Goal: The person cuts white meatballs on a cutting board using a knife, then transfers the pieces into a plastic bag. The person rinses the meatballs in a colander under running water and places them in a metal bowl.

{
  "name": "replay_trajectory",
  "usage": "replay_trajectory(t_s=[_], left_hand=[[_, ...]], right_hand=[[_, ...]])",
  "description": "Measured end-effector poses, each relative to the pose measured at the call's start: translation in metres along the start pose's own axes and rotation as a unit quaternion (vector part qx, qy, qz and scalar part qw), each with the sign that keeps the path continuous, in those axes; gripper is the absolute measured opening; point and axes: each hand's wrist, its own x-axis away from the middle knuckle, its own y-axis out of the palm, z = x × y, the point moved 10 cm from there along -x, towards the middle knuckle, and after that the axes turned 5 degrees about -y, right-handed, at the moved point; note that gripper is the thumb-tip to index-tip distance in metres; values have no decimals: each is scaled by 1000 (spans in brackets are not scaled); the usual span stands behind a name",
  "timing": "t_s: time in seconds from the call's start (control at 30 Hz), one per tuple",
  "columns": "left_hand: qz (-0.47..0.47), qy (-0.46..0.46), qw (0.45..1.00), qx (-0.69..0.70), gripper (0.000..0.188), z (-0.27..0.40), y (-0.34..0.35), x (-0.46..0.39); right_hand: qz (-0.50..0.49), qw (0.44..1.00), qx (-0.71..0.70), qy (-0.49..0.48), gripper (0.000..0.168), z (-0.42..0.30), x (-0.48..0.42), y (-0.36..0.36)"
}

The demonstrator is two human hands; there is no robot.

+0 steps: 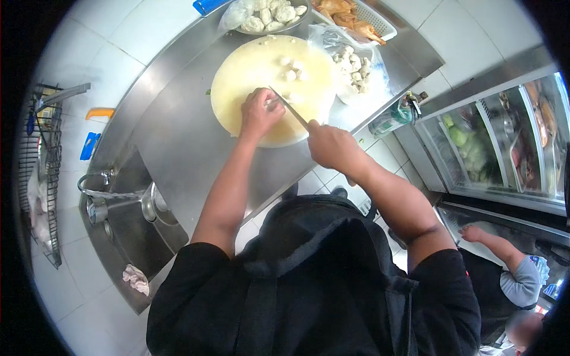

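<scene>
A round, pale yellow cutting board lies on the steel worktop in front of me. In my right hand is a knife, its blade slanting up and left to the fingertips of my left hand. Those fingers pinch a small whitish food piece, mostly hidden, against the board. Just right of the blade rests another white piece. Several small white chunks sit farther up the board. A clear plastic bag of similar chunks stands at the board's right.
Behind the board are a metal bowl of whitish lumps and a white basket of browned poultry. A sink lies left, with a wall rack beyond. To the right stand a glass-door fridge and another person.
</scene>
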Motion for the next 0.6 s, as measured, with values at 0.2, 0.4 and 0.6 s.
replay_trajectory(t_s=[0.2,0.4,0.6], left_hand=[[0,-1,1000,-19,29,1,-1,0],[-42,-11,997,63,34,-2,-13,6],[-3,25,999,43,28,-9,-24,11]], right_hand=[[-42,998,-41,26,22,15,-53,32],[-27,998,-50,31,26,11,-62,24],[22,999,-13,22,18,2,-20,-7]])
